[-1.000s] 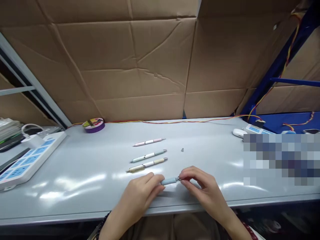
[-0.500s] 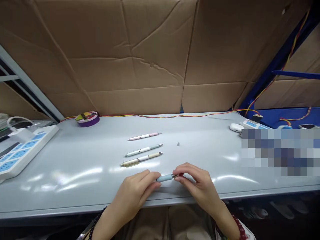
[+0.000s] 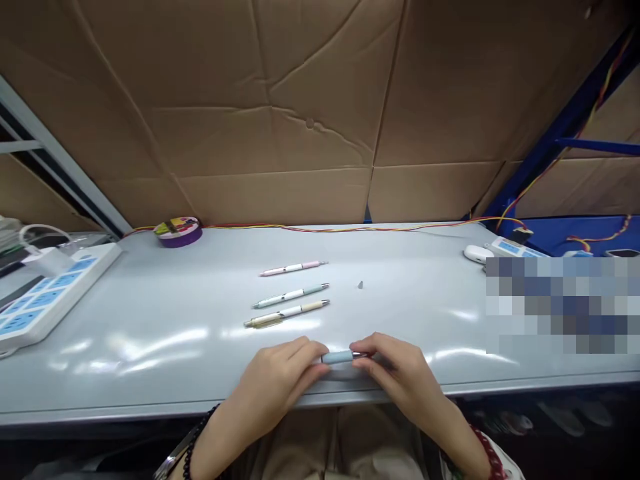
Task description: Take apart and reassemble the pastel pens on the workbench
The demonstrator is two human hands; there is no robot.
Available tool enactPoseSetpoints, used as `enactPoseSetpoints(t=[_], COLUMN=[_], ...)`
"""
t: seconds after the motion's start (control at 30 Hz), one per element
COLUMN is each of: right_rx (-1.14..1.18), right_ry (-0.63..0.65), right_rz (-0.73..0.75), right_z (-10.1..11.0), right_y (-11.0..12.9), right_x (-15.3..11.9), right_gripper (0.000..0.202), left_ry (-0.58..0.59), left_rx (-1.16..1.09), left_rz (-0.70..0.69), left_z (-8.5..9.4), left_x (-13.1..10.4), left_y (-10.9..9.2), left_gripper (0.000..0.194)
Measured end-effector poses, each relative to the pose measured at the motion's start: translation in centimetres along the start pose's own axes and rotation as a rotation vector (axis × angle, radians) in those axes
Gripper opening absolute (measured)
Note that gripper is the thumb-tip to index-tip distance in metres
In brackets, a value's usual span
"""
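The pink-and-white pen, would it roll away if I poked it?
The pink-and-white pen may well roll, since it looks round and the table shiny. It's probably light, being so slim, and likely stiff, lying straight.

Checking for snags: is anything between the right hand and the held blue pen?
Nothing visible: the right hand touches the blue pen at its silvery end; the left hand holds the other. Three pens lie farther back.

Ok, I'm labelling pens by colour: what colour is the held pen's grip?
The grip is light blue, clearest in the head view.
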State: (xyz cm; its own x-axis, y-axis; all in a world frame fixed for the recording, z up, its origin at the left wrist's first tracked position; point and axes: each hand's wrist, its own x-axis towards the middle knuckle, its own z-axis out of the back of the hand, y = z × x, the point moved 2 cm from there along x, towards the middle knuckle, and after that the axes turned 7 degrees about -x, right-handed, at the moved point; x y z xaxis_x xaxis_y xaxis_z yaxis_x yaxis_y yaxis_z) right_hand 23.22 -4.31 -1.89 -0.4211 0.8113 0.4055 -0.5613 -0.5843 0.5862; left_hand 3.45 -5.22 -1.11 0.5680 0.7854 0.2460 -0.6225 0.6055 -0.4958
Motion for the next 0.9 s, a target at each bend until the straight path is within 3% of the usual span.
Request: enactPoseSetpoints(t=[0.1, 0.23, 0.37, 0.53, 0.73, 0.9], right_rx=[-0.084, 0.046, 0.119, -0.004, 0.153, 0.081], right_ry=[0.018, 0.034, -0.021, 0.0, -0.03, -0.177], right_rz=[0.016, -0.017, -0.032, -0.015, 0.057, 0.132], right_z=[-0.17, 0.08, 0.17, -0.1, 0.35, 0.19], right_y=[0.01, -0.02, -0.09, -0.13, -0.17, -0.03], right_x=[0.07, 0.08, -0.06, -0.06, 0.24, 0.07], right_gripper=[0.045, 0.022, 0.013, 0.036, 0.012, 0.004], left_ry=[-0.016, -0.057, -0.076, -0.068, -0.124, -0.172], left_rx=[-0.001, -0.002, 0.005, 0.04, 0.082, 0.133], left_rz=[-0.047, -0.056, -0.056, -0.089, -0.126, -0.167], left_z=[-0.04, -0.09, -0.06, 0.01, 0.16, -0.03], left_x=[-0.04, -0.1, -0.12, 0.01, 0.24, 0.11], left_y=[-0.04, 0.11, 0.24, 0.02, -0.26, -0.18], left_gripper=[0.024, 0.023, 0.021, 0.025, 0.028, 0.026])
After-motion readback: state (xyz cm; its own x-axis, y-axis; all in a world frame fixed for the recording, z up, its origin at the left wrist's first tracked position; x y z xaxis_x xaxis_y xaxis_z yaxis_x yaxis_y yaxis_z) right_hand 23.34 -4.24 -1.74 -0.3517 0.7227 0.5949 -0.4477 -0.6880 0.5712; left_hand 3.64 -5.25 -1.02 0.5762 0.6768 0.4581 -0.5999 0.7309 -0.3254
